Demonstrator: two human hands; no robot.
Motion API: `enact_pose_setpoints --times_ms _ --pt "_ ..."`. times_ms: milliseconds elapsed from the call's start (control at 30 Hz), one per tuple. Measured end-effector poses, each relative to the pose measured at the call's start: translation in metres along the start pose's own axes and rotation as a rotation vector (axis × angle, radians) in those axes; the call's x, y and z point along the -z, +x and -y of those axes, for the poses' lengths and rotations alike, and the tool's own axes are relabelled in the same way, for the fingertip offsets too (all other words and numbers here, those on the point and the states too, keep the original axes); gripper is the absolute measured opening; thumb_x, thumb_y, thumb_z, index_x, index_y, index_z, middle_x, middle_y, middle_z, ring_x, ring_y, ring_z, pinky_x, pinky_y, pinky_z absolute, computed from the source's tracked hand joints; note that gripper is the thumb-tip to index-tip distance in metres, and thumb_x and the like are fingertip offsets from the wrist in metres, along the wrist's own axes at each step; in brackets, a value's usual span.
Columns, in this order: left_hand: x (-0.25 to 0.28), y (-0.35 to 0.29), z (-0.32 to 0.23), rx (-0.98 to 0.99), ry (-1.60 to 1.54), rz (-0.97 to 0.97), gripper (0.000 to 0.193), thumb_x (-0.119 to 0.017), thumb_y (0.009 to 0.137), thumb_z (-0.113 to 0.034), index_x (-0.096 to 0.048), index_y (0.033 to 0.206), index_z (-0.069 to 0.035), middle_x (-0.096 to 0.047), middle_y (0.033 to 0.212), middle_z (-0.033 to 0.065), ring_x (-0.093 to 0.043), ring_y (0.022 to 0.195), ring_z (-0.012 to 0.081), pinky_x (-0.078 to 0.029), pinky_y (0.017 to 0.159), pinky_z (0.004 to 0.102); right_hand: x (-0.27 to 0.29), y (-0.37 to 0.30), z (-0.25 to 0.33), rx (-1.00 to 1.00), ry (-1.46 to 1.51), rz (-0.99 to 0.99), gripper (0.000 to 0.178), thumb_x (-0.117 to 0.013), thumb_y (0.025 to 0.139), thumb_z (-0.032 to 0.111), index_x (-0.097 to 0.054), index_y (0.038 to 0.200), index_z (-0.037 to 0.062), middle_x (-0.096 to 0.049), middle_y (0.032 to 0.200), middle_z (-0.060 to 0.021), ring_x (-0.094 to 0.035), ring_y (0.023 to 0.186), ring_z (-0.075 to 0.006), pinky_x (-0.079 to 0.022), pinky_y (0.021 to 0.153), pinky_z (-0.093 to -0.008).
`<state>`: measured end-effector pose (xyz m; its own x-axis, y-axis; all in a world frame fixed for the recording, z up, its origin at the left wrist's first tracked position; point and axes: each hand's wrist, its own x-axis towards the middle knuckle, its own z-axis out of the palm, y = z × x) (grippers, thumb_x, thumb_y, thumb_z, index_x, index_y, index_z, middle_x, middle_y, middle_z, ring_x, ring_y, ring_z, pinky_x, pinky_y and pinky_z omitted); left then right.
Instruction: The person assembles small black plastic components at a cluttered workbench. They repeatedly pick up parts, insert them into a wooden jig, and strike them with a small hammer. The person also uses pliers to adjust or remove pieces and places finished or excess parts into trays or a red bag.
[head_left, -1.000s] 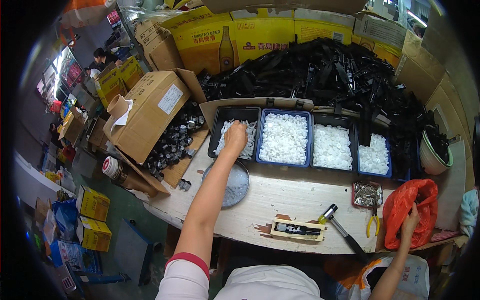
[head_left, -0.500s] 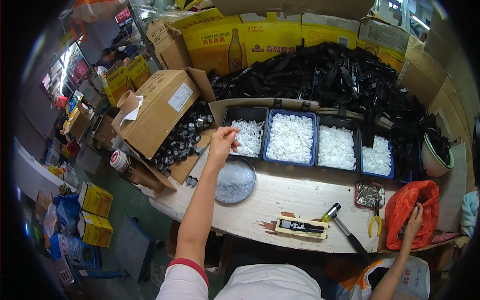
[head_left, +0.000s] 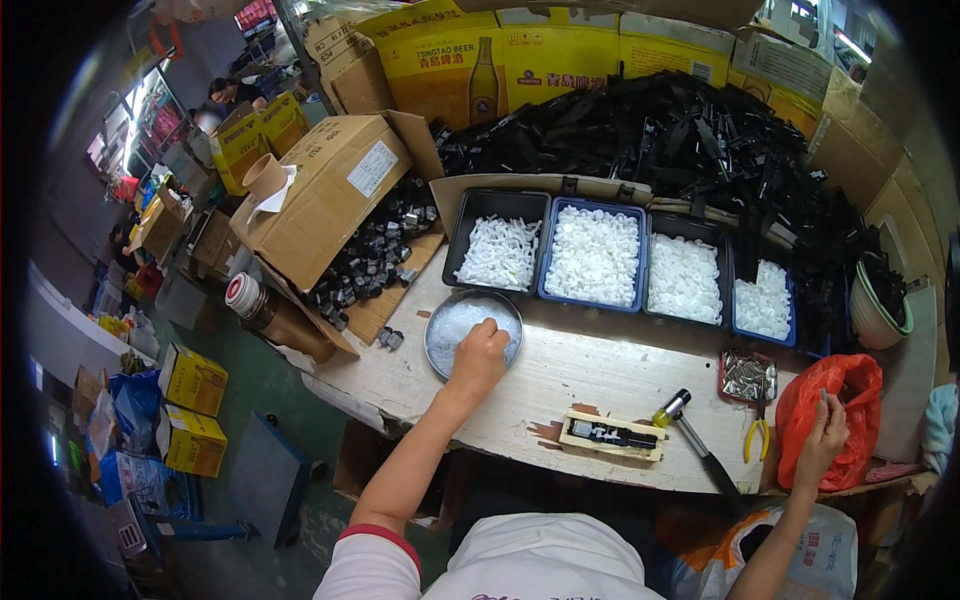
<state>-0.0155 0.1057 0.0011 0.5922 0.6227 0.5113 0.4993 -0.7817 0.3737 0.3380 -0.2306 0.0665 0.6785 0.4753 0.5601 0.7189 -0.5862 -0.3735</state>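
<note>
My left hand [head_left: 480,358] is closed, its fingertips down over a round metal tin [head_left: 437,367] of pale, translucent, grease-like stuff. Whatever is pinched there, if anything, is hidden. At the right, my right hand [head_left: 823,445] is raised in front of the red plastic bag [head_left: 862,400], with its fingers pinched together. A tiny bluish-grey piece [head_left: 824,395] seems to show at those fingertips, too small to name. Between the hands, a cream block-shaped fixture [head_left: 652,453] on the table holds a black part [head_left: 610,434] with a light metal end.
A hammer [head_left: 700,445], yellow-handled pliers [head_left: 757,437] and a red tray [head_left: 724,385] of metal pins lie right. Behind, blue and black bins [head_left: 543,292] hold white plastic pieces. Black parts [head_left: 640,130] pile up beyond. A cardboard box [head_left: 320,200] and brown flask [head_left: 290,325] stand left.
My left hand has come down from the bin of white pieces to the round tin. My right hand has risen out of the red bag, a tiny piece seemingly at its fingertips.
</note>
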Motion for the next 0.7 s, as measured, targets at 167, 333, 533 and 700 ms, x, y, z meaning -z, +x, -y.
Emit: enact_pose_setpoints --times_ms 167,333,533,700 --pt "0.004 0.002 0.000 0.028 -0.041 0.018 0.004 -0.054 0.066 0.005 -0.057 0.068 0.002 -0.051 0.069 0.0139 -0.054 0.062 0.0294 -0.045 0.056 0.0379 -0.006 -0.014 0.023 0.103 0.035 0.036 0.021 -0.047 0.091 0.016 -0.056 0.104 0.0018 -0.058 0.097 -0.0092 -0.051 0.086 -0.0255 -0.037 0.076 -0.0328" --pt "0.034 -0.001 -0.006 0.337 -0.331 -0.024 0.013 -0.065 0.067 0.003 -0.064 0.081 0.002 -0.056 0.071 0.0087 -0.056 0.060 0.0164 -0.045 0.053 0.0266 -0.015 -0.032 0.059 0.189 0.137 0.288 0.018 -0.052 0.085 0.009 -0.058 0.100 0.0023 -0.055 0.080 -0.0074 -0.049 0.075 -0.0233 -0.036 0.069 -0.0321" --pt "0.041 -0.010 -0.037 0.648 -0.879 0.000 0.010 -0.064 0.074 0.000 -0.066 0.084 0.002 -0.056 0.072 0.0030 -0.055 0.063 0.0078 -0.044 0.051 0.0189 -0.051 -0.051 0.147 0.427 0.545 0.410 0.024 -0.060 0.074 -0.001 -0.059 0.098 0.0025 -0.054 0.068 -0.0064 -0.049 0.067 -0.0230 -0.035 0.066 -0.0331" --pt "0.040 -0.012 -0.047 0.547 -0.828 -0.043 0.012 -0.063 0.074 0.001 -0.065 0.085 0.001 -0.056 0.075 0.0042 -0.056 0.063 0.0105 -0.044 0.053 0.0227 -0.064 -0.053 0.191 0.555 0.631 0.511 0.021 -0.061 0.077 0.004 -0.058 0.097 0.0038 -0.055 0.069 -0.0050 -0.050 0.063 -0.0198 -0.032 0.063 -0.0321"
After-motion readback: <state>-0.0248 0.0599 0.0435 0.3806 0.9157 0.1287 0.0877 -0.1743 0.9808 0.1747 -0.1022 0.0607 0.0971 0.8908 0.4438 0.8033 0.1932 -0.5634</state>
